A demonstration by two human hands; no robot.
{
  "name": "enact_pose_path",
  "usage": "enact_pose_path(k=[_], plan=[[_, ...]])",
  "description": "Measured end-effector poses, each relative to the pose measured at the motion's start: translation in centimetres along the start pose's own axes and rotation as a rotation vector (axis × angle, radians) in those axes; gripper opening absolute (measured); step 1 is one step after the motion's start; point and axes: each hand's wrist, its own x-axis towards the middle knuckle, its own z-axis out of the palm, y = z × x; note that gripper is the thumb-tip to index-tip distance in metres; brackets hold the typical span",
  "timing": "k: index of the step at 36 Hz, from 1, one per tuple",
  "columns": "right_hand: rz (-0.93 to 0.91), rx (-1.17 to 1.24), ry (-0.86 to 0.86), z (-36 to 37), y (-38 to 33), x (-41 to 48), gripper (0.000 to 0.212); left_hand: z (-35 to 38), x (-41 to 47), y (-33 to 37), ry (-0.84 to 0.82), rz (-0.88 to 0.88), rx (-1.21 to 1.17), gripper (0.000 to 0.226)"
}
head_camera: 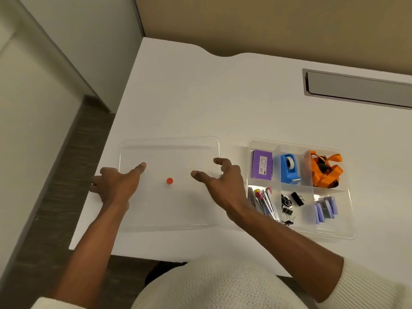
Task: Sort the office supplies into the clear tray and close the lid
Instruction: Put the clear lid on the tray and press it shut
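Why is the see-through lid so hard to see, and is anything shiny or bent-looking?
Head view: the clear lid shows mainly by its faint edges and red knob, since the white desk shows through; a bright glare patch sits on the staplers in the tray; the wide lens bends the desk's edges; both hands, left and right, look slightly soft.

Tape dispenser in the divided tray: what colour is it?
Blue, holding a white roll; the tape dispenser shows clearly in the head view, the only view.
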Motion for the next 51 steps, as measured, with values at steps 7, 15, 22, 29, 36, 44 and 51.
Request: enact_pose_path(k=[7, 15, 22, 29, 36, 44, 51], plan=[[-0.171, 0.031, 0.143, -4.9, -0.9, -0.9, 0.077, 1.0, -3.5, 3.1, 0.037, 0.169, 0.026, 0.092], [-0.187, -0.183, 0.315, -12.9, 2.2, 0.5, 0.075, 6.9, -11.3, 7.5, -0.109, 0.341, 0.021, 0.093], [-0.115, -0.214, 0.413, -20.4, 7.3, 0.9, 0.073, 11.5, -17.6, 10.4, -0.228, 0.526, 0.039, 0.089], [-0.044, -0.208, 0.470, -25.2, 10.8, 0.7, 0.073, 16.0, -22.0, 11.2, -0.255, 0.654, 0.153, 0.089], [-0.030, -0.235, 0.434, -26.4, 13.9, 1.1, 0.080, 18.3, -24.3, 10.3, -0.203, 0.668, 0.257, 0.080], [-0.040, -0.355, 0.387, -25.9, 15.6, 1.3, 0.085, 19.9, -24.7, 9.3, -0.076, 0.665, 0.322, 0.080], [-0.160, -0.565, 0.405, -24.9, 17.9, 0.5, 0.067, 20.8, -23.8, 7.4, -0.029, 0.698, 0.390, 0.080]])
